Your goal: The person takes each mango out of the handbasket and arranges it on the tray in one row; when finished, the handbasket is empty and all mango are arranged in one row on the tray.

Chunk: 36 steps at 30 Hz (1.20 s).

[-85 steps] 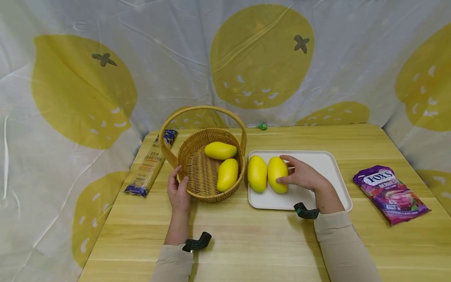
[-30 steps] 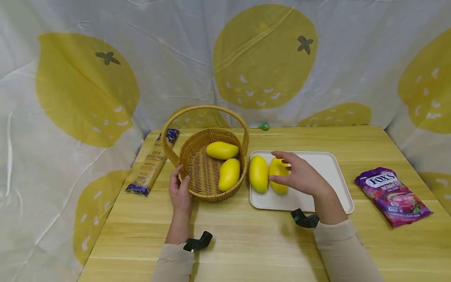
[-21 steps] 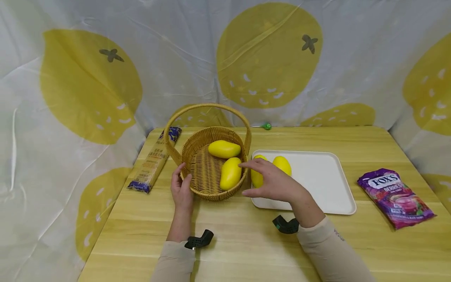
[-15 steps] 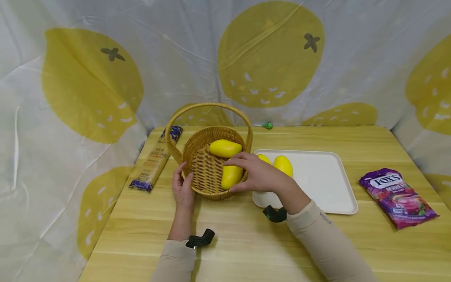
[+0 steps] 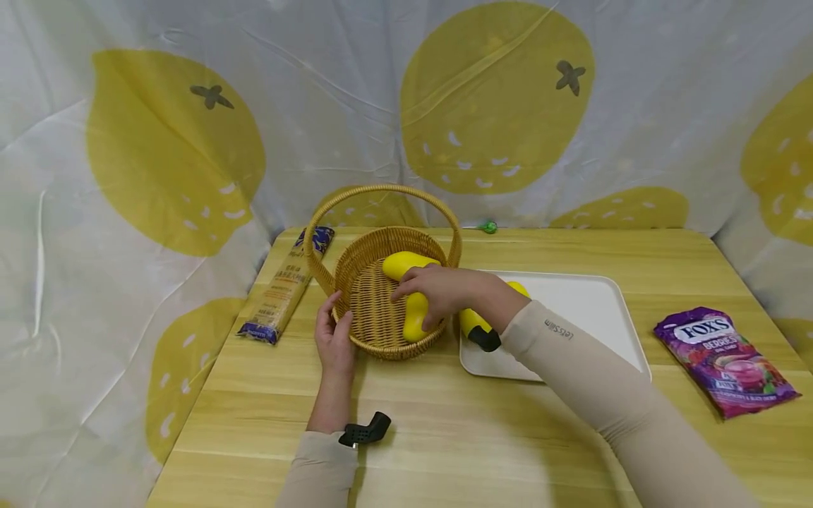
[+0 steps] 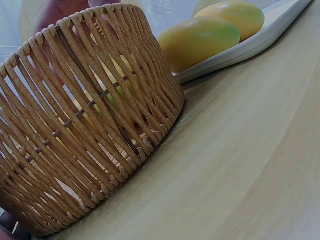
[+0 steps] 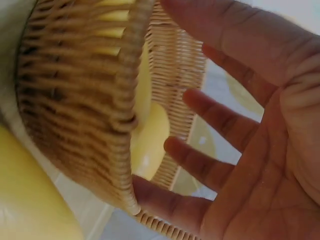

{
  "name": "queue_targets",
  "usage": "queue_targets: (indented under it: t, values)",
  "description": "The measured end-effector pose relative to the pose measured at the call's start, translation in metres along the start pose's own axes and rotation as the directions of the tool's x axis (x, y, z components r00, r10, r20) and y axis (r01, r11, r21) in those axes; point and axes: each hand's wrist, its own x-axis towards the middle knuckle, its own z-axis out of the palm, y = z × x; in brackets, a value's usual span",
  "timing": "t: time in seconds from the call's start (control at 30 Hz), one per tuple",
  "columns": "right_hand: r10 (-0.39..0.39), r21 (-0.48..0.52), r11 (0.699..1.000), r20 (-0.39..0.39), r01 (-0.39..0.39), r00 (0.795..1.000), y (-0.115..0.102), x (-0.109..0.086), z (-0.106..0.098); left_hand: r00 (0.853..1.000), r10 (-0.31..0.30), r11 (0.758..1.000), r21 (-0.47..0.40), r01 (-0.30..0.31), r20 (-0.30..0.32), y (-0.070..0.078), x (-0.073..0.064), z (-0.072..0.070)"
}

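A round wicker basket (image 5: 362, 337) with a tall arched handle stands on the table. Inside lie two yellow mangoes, one mango (image 5: 401, 264) behind and one mango (image 5: 414, 321) in front. My left hand (image 5: 335, 346) rests against the basket's left side, thumb and fingers loosely spread by the rim. Over the basket's right part is my right hand (image 5: 441, 288), fingers apart and gripping nothing, partly covering both mangoes. In the right wrist view its fingers (image 7: 220, 120) spread beside the rim. Two more mangoes (image 6: 200, 42) lie on the white tray (image 5: 571, 310), mostly hidden by my right arm in the head view.
A long pasta packet (image 5: 286, 289) lies left of the basket. A purple Fox's candy bag (image 5: 724, 360) lies right of the tray. A small green lollipop (image 5: 489, 227) sits at the table's back edge, before a lemon-print curtain (image 5: 343, 106).
My right hand has let go of the right-hand mango on the tray and moved left over the basket. The left hand has stayed by the basket; the mangoes stay where they were.
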Motion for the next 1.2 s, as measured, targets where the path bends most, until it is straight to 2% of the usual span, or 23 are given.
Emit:
queue_targets:
  t: [0.17,0.43,0.67,1.2]
  values:
    - [0.003,-0.024,1.0,0.059,-0.002,0.998,0.002,0.006,-0.002,1.0,-0.002,1.0,0.018,0.002,0.003,0.001,-0.001,0.0]
    - [0.007,-0.035,0.999,0.11,-0.003,0.994,0.002,0.011,-0.001,1.0,-0.013,1.0,0.019,0.013,0.01,0.0,-0.001,0.0]
    - [-0.004,-0.055,0.998,0.126,0.011,0.992,0.003,0.014,0.002,1.0,-0.002,1.0,-0.004,0.002,0.021,0.0,-0.001,0.0]
    - [0.001,-0.09,0.996,0.156,0.013,0.988,0.006,0.021,0.004,1.0,-0.004,1.0,0.005,0.004,0.017,0.0,0.0,0.0]
